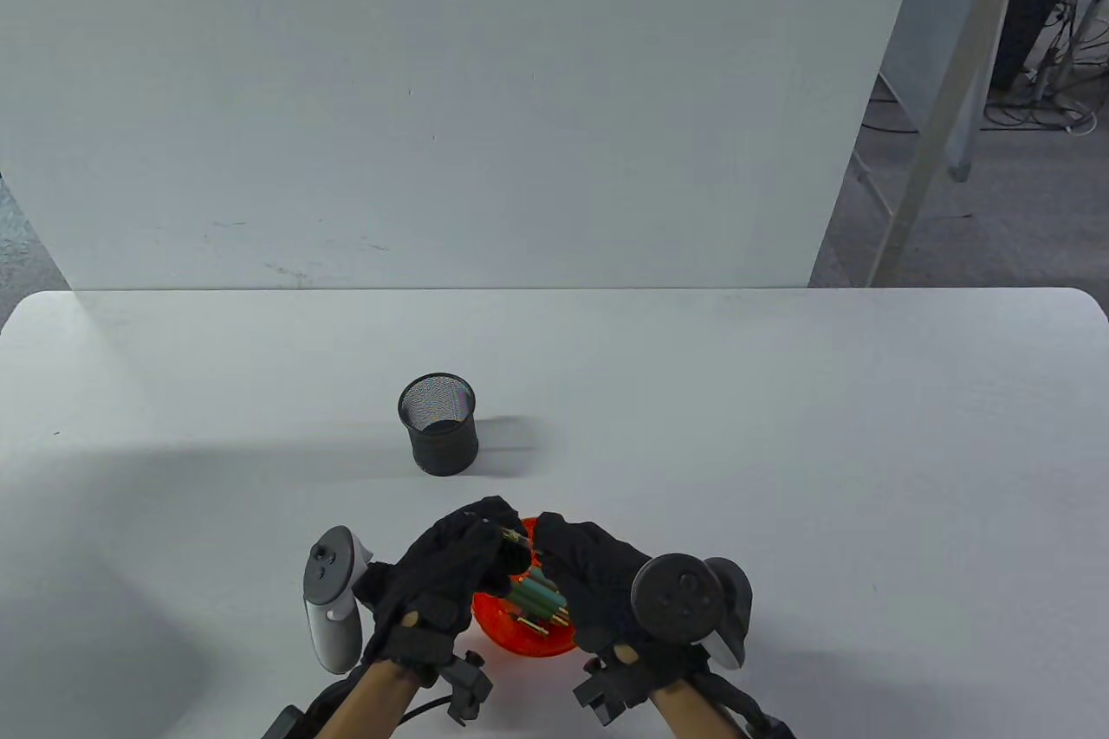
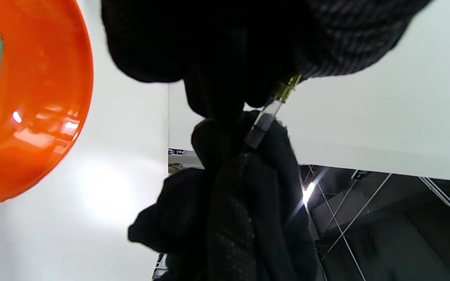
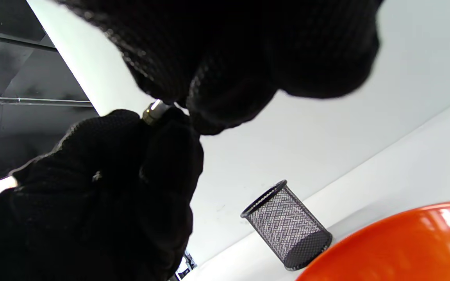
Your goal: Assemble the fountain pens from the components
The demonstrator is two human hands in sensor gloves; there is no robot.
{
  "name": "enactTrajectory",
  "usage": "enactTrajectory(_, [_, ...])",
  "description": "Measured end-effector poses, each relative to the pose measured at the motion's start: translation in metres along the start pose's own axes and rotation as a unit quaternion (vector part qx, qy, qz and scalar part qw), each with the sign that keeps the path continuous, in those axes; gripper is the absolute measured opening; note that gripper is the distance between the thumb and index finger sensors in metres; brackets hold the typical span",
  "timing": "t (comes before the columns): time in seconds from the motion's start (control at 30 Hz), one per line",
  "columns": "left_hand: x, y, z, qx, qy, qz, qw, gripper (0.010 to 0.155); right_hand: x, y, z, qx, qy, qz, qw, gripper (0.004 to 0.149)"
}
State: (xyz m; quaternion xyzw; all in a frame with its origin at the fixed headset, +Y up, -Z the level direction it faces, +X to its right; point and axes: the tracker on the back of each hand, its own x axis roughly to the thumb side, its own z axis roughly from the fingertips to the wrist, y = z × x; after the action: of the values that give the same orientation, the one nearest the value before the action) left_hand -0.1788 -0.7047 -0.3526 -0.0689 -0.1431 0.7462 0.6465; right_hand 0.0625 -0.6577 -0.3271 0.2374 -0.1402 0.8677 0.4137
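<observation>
Left wrist view is showing a small pen part (image 2: pixel 266 117), see-through with a gold ring at one end, sitting between the two gloved hands. Both hands are pinching it: the left hand (image 1: pixel 459 570) and the right hand (image 1: pixel 589 579) are meeting right above the orange bowl (image 1: pixel 498 635). Green pen pieces (image 1: pixel 535 598) with gold ends are lying in that bowl, just under the hands. A black mesh pen cup (image 1: pixel 439 424) is standing upright farther back on the white table (image 1: pixel 780 444), apart from the bowl
</observation>
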Motion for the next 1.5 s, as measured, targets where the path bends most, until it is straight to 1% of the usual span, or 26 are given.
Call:
enactTrajectory(0.03, [-0.001,0.0,0.003,0.002,-0.003,-0.024,1.0,0.045,0.0,0.001,0.0,0.005,0.007,-0.002,1.0,0.043])
enactTrajectory(0.07, [0.0,0.0,0.002,0.009,-0.002,-0.025,1.0,0.045,-0.001,0.001,0.0,0.004,0.003,0.0,1.0,0.043])
enactTrajectory(0.23, [-0.002,-0.002,0.001,-0.004,0.005,0.002,1.0,0.045,-0.001,-0.001,0.0,0.003,0.003,-0.002,1.0,0.043])
enactTrajectory(0.33, [0.001,-0.004,-0.001,-0.012,0.005,0.01,1.0,0.047,-0.001,-0.002,-0.001,-0.004,0.004,0.001,1.0,0.044])
enactTrajectory(0.4, [0.003,-0.001,0.0,0.002,0.003,0.007,1.0,0.048,-0.005,-0.003,-0.001,-0.002,0.008,0.005,1.0,0.043])
enactTrajectory(0.47, [0.004,0.002,-0.001,0.012,-0.001,-0.009,1.0,0.045,-0.007,-0.004,-0.001,0.005,0.014,0.005,1.0,0.043])
enactTrajectory(0.53, [0.007,0.006,-0.003,-0.006,0.004,-0.055,0.998,0.044,-0.009,-0.004,0.0,0.008,0.019,0.017,1.0,0.042])
enactTrajectory(0.6, [0.009,0.009,-0.003,-0.019,0.011,-0.083,0.996,0.044,-0.01,-0.003,-0.001,0.014,0.018,0.023,0.999,0.042])
enactTrajectory(0.73, [0.01,0.01,-0.003,-0.012,0.004,-0.075,0.997,0.044,-0.009,-0.003,-0.001,0.015,0.015,0.015,1.0,0.042])
enactTrajectory(0.83, [0.008,0.011,-0.004,-0.013,0.009,-0.058,0.998,0.044,-0.009,-0.004,-0.001,0.017,0.015,0.005,1.0,0.046])
enactTrajectory(0.9, [0.007,0.014,-0.004,-0.008,0.012,-0.041,0.999,0.044,-0.01,-0.007,0.0,0.001,0.016,0.006,1.0,0.052])
enactTrajectory(1.03, [0.006,0.022,-0.004,0.013,0.012,-0.031,0.999,0.044,-0.014,-0.015,0.004,-0.045,0.025,0.012,0.999,0.056])
enactTrajectory(1.1, [0.008,0.028,-0.003,0.03,0.006,-0.023,0.999,0.044,-0.017,-0.02,0.005,-0.071,0.029,0.016,0.997,0.054])
enactTrajectory(1.2, [0.008,0.037,-0.001,0.057,0.001,-0.012,0.998,0.044,-0.023,-0.023,0.005,-0.073,0.049,0.024,0.996,0.047])
enactTrajectory(1.27, [0.008,0.043,0.0,0.072,-0.001,0.002,0.997,0.044,-0.025,-0.02,0.003,-0.052,0.054,0.037,0.996,0.042])
enactTrajectory(1.3, [0.008,0.045,0.0,0.079,0.0,0.014,0.997,0.044,-0.026,-0.017,0.001,-0.023,0.059,0.053,0.997,0.041])
enactTrajectory(1.33, [0.006,0.047,-0.001,0.08,0.001,0.031,0.996,0.044,-0.026,-0.012,-0.002,0.018,0.061,0.08,0.995,0.041])
enactTrajectory(1.37, [0.006,0.049,-0.001,0.079,0.001,0.042,0.996,0.044,-0.026,-0.007,-0.004,0.043,0.058,0.103,0.992,0.041])
enactTrajectory(1.43, [0.003,0.051,-0.001,0.078,0.007,0.071,0.994,0.044,-0.023,0.007,-0.011,0.113,0.06,0.171,0.977,0.041])
enactTrajectory(1.47, [0.002,0.051,-0.001,0.077,0.008,0.078,0.994,0.044,-0.022,0.013,-0.013,0.135,0.055,0.195,0.97,0.041])
enactTrajectory(1.5, [0.001,0.052,-0.001,0.077,0.01,0.087,0.993,0.044,-0.02,0.022,-0.017,0.167,0.055,0.229,0.957,0.042])
